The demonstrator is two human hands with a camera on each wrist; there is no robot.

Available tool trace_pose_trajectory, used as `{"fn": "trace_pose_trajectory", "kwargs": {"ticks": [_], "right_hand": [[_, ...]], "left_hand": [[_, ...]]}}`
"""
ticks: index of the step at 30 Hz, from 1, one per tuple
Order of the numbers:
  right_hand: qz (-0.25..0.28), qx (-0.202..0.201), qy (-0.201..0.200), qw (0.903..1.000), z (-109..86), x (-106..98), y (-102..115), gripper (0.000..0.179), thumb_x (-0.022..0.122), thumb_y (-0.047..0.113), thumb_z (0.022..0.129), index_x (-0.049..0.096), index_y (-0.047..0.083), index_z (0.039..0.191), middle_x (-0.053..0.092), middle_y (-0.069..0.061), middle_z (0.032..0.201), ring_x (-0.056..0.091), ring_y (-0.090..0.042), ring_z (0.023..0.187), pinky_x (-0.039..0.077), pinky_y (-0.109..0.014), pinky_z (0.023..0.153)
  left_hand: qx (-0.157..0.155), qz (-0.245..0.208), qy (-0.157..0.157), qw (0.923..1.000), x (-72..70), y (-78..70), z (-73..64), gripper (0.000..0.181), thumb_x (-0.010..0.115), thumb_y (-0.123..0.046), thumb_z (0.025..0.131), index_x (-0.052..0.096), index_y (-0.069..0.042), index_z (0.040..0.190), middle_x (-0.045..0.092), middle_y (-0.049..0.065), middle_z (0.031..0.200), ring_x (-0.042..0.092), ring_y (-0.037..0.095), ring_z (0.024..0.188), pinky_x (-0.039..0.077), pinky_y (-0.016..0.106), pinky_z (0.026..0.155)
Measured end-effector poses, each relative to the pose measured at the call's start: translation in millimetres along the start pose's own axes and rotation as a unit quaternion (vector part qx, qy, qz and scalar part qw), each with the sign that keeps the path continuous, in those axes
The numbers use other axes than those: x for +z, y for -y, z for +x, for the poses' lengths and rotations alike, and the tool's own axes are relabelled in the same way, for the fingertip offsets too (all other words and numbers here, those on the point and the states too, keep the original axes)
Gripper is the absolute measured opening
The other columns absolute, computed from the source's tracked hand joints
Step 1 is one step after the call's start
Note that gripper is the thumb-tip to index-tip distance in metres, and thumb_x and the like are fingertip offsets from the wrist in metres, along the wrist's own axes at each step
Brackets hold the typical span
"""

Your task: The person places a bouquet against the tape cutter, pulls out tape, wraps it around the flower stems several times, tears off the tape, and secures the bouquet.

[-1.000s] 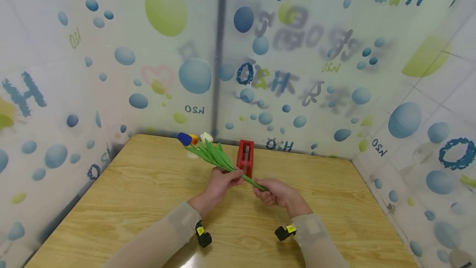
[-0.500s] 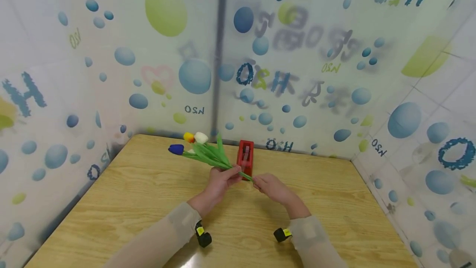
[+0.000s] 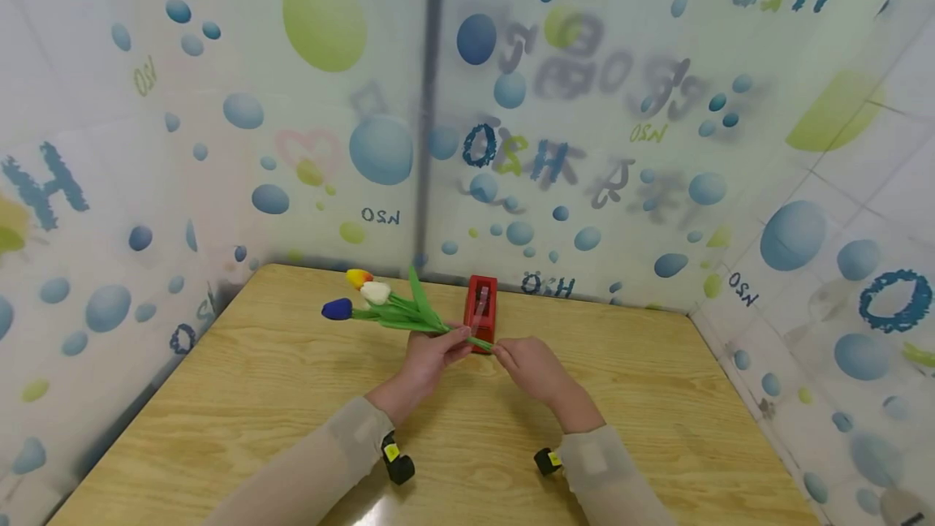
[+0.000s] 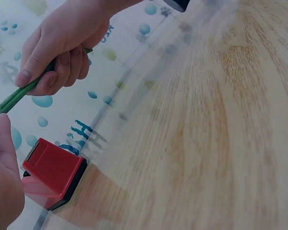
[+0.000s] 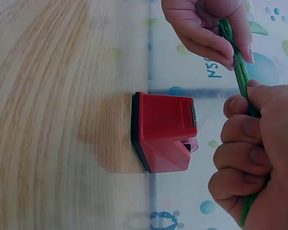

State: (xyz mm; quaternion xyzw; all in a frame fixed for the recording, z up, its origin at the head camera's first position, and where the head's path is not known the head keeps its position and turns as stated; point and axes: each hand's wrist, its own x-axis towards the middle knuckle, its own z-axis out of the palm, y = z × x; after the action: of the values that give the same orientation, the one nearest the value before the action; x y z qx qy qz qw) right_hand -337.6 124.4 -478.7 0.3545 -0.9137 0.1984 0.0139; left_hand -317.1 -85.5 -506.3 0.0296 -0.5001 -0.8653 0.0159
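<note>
A bunch of artificial tulips with blue, white [image 3: 376,292] and yellow-orange heads is held slanting over the table, flowers to the left. My left hand [image 3: 429,355] pinches the green stems [image 5: 241,76] between thumb and fingers, just below the leaves [image 3: 398,315]. Further down, my right hand [image 3: 539,370] grips the stem ends, its fingers curled round them in the right wrist view. Just behind the stems stands a red tape dispenser [image 3: 481,307]; its serrated cutting edge [image 5: 194,115] shows in the right wrist view.
The wood-grain table [image 3: 292,396] meets a wall covering [image 3: 584,136] printed with bubbles and letters at the back. Similar walls rise at left and right. Black wrist cameras [image 3: 399,469] sit at both sleeves.
The tulip heads have swung left and down and spread apart. My right hand has turned and moved slightly up and left along with the stem ends; my left hand stays nearly in place.
</note>
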Motion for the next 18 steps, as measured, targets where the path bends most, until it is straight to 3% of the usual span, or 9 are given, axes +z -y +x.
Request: {"fn": "trace_pose_trajectory", "kwargs": {"ticks": [6, 9, 11, 13, 18], "right_hand": [[0.028, 0.018, 0.009, 0.9994, -0.6, 0.5, 1.5, 0.045, 0.045, 0.024, 0.115, 0.064, 0.007, 0.078, 0.043, 0.007, 0.063, 0.033, -0.007, 0.055, 0.037, -0.025, 0.057], [0.129, 0.064, 0.04, 0.9887, -2.1, -0.3, 2.6, 0.048, 0.041, 0.026, 0.116, 0.07, 0.002, 0.086, 0.051, 0.005, 0.062, 0.04, -0.007, 0.052, 0.039, -0.024, 0.053], [0.227, 0.103, 0.068, 0.9662, -3.0, -1.1, 2.1, 0.05, 0.038, 0.029, 0.117, 0.072, -0.001, 0.094, 0.056, 0.004, 0.062, 0.043, -0.007, 0.05, 0.038, -0.024, 0.05], [0.315, 0.139, 0.099, 0.9335, -4.0, -2.6, 1.3, 0.053, 0.035, 0.032, 0.117, 0.072, -0.001, 0.099, 0.056, 0.004, 0.059, 0.042, -0.007, 0.047, 0.035, -0.023, 0.046], [0.445, 0.183, 0.168, 0.8602, -5.3, -6.5, -2.4, 0.054, 0.031, 0.036, 0.118, 0.071, 0.009, 0.093, 0.046, 0.009, 0.057, 0.031, -0.004, 0.044, 0.026, -0.019, 0.042]], "left_hand": [[0.003, 0.007, -0.001, 1.0, -1.3, 1.1, 0.6, 0.006, 0.072, 0.004, 0.098, 0.072, 0.001, 0.103, 0.077, 0.003, 0.089, 0.077, 0.011, 0.076, 0.067, 0.024, 0.073], [0.006, 0.012, -0.001, 0.9999, -1.0, 1.4, -0.1, 0.011, 0.071, 0.005, 0.098, 0.07, 0.008, 0.108, 0.077, 0.003, 0.088, 0.077, 0.012, 0.076, 0.067, 0.024, 0.073], [0.005, 0.014, -0.002, 0.9999, -0.7, 1.5, -0.4, 0.012, 0.071, 0.005, 0.097, 0.069, 0.01, 0.109, 0.077, 0.002, 0.087, 0.077, 0.012, 0.076, 0.067, 0.024, 0.073], [0.004, 0.019, -0.001, 0.9998, -0.5, 1.8, -0.4, 0.011, 0.071, 0.006, 0.097, 0.069, 0.01, 0.107, 0.077, 0.002, 0.087, 0.077, 0.012, 0.076, 0.067, 0.025, 0.073], [-0.007, 0.029, 0.004, 0.9995, -0.4, 1.8, -1.3, 0.004, 0.071, 0.005, 0.097, 0.071, 0.005, 0.101, 0.078, 0.002, 0.085, 0.077, 0.011, 0.075, 0.067, 0.025, 0.073]]}}
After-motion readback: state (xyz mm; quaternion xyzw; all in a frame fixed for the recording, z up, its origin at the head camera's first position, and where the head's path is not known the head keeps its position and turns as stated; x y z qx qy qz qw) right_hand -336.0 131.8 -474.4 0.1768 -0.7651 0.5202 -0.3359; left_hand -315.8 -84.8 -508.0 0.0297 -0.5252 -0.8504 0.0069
